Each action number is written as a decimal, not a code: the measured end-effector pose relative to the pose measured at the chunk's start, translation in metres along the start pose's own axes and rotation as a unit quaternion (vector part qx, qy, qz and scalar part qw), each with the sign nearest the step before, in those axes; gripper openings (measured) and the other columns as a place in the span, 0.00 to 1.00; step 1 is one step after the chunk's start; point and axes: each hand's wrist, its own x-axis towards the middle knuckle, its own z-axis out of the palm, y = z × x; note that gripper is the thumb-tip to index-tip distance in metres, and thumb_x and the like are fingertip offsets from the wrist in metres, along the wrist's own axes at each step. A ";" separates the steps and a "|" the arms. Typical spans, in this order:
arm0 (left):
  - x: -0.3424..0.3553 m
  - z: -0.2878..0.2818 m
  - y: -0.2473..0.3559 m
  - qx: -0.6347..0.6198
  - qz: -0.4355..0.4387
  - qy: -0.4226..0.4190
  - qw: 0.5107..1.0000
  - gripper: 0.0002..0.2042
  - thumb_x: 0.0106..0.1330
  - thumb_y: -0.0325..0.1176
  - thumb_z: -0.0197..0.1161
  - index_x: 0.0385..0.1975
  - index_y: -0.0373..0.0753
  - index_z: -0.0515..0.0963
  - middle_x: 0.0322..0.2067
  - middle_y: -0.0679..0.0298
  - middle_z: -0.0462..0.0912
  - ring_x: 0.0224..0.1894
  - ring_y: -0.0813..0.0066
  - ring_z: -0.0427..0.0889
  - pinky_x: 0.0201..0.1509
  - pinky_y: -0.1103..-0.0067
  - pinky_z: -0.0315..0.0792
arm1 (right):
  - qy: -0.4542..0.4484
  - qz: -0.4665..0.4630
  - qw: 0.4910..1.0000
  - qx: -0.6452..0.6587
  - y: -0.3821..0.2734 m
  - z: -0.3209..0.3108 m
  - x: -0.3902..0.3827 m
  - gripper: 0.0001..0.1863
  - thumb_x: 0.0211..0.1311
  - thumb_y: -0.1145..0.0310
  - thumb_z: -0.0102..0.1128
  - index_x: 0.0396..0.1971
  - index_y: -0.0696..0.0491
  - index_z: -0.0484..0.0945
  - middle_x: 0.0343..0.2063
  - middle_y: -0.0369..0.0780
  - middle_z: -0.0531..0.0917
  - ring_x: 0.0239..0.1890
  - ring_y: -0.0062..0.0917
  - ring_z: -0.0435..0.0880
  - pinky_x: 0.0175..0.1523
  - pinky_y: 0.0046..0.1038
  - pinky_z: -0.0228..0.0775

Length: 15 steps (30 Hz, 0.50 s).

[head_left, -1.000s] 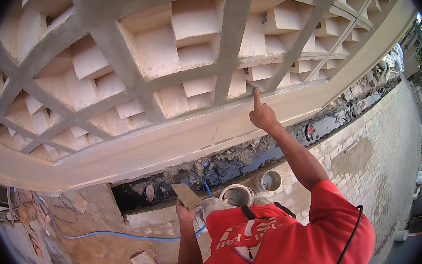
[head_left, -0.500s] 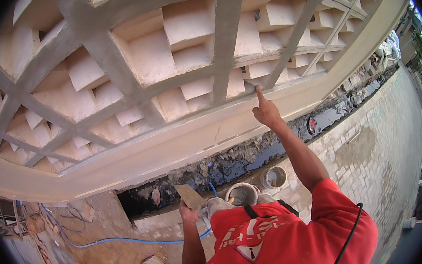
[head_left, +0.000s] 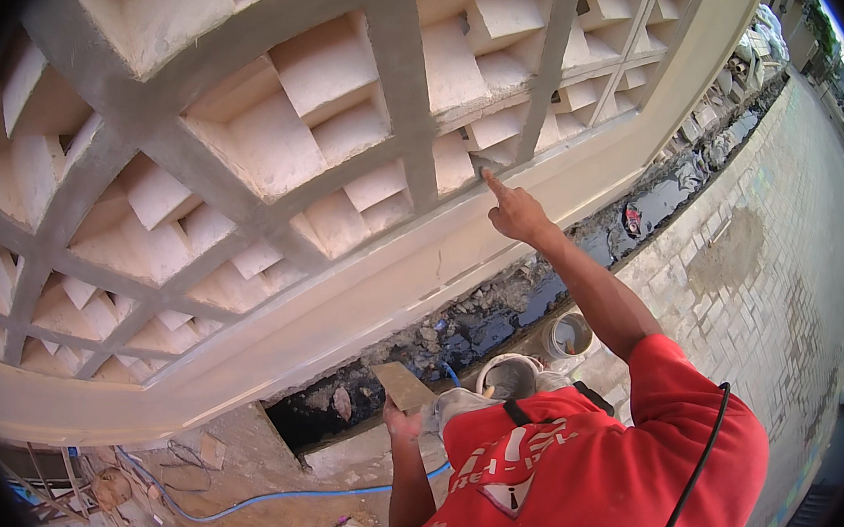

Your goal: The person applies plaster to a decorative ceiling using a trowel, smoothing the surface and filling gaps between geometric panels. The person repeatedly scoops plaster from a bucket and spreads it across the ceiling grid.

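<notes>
My right hand [head_left: 518, 213] reaches up to a pale breeze-block screen wall [head_left: 260, 137] with grey mortar over its ribs. Its index finger is stretched out, touching the lower edge of an opening beside a small dark patch [head_left: 483, 169]; the thumb stands apart and the other fingers look curled. I see no tool in it. Low down, my left hand [head_left: 403, 424] is closed on the near edge of a flat, tan rectangular board [head_left: 405, 385], held tilted in front of my body. Part of that grip is hidden behind the board.
Below the wall's cream ledge [head_left: 424, 281] runs a trench with dark water [head_left: 546, 298] and rubble. Two buckets, one grey-rimmed [head_left: 509, 364] and one pale [head_left: 569, 335], stand by my legs. A blue hose [head_left: 292, 497] crosses the dirt; paving [head_left: 745, 285] lies right.
My right fingertip stays by the same opening, shifted slightly along its lower edge at most. My view has turned a little, so the wall sits farther left. The left hand still holds the board.
</notes>
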 end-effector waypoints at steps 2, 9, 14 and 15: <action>-0.002 0.002 0.002 0.019 -0.001 0.001 1.000 0.16 0.72 0.41 0.45 0.52 0.44 0.75 0.48 0.63 0.80 0.49 0.63 0.80 0.55 0.64 0.71 | -0.005 -0.016 1.000 0.004 -0.003 -0.003 -0.001 0.41 0.50 0.70 0.52 0.69 0.49 0.54 0.31 0.59 0.81 0.37 0.55 0.80 0.47 0.51 0.72; -0.009 0.016 -0.001 0.004 -0.018 0.028 0.999 0.16 0.74 0.41 0.44 0.52 0.41 0.75 0.47 0.62 0.81 0.48 0.64 0.81 0.52 0.68 0.76 | 0.044 -0.005 0.999 -0.032 0.008 -0.017 0.026 0.40 0.50 0.73 0.50 0.69 0.48 0.56 0.30 0.57 0.82 0.37 0.54 0.81 0.47 0.50 0.72; -0.014 0.014 -0.004 0.039 0.007 0.012 0.999 0.16 0.74 0.40 0.45 0.52 0.42 0.75 0.48 0.63 0.81 0.48 0.64 0.81 0.52 0.67 0.76 | -0.020 -0.002 0.992 -0.125 -0.002 -0.026 0.020 0.38 0.52 0.74 0.47 0.69 0.51 0.56 0.31 0.57 0.82 0.37 0.53 0.82 0.48 0.48 0.73; -0.016 0.012 -0.004 0.040 0.009 0.028 0.999 0.16 0.73 0.41 0.45 0.52 0.43 0.75 0.48 0.63 0.81 0.48 0.64 0.81 0.52 0.67 0.75 | -0.043 0.000 0.989 -0.141 -0.004 -0.030 0.017 0.38 0.53 0.74 0.48 0.68 0.52 0.55 0.32 0.56 0.83 0.38 0.52 0.83 0.48 0.48 0.73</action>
